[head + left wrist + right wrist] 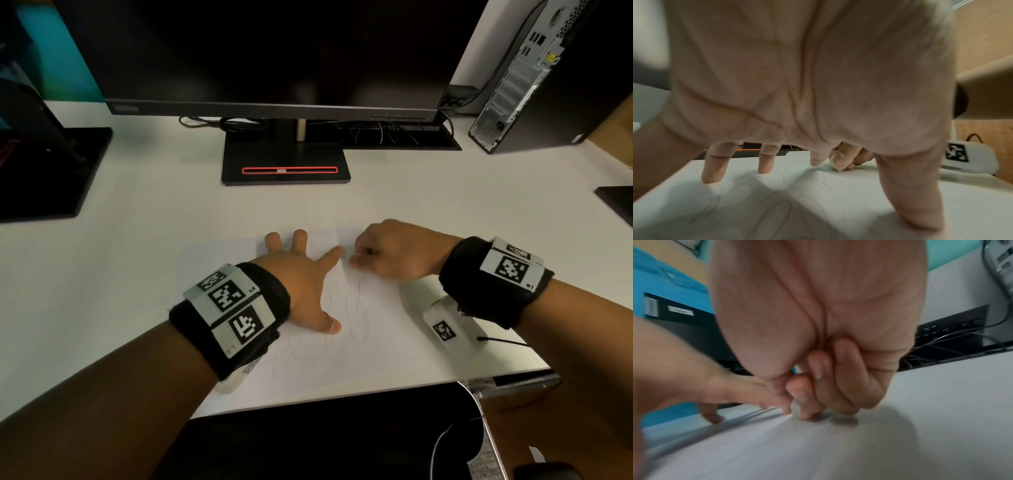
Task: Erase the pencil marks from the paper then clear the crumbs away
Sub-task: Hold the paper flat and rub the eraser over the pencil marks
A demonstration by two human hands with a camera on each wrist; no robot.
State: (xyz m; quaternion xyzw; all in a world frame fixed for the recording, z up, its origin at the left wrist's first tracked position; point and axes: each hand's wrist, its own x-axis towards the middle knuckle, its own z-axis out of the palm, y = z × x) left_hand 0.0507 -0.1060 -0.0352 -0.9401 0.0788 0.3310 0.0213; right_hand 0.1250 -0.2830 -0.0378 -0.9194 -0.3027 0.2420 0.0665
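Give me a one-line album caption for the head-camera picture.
Left hand spread flat on the paper, right hand rubbing at pencil marks, below a monitor.

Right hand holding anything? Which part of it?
Right hand pinches a small pale eraser against the paper; fingers hide most of it, so which part cannot be told. Left hand presses flat, holds nothing.

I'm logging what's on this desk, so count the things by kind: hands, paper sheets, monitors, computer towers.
Hands: 2, left hand flat on the paper, right hand curled
White paper sheets with pencil loops: 1
Black monitors on square stands: 1 whole
Grey computer towers: 1
Total: 5
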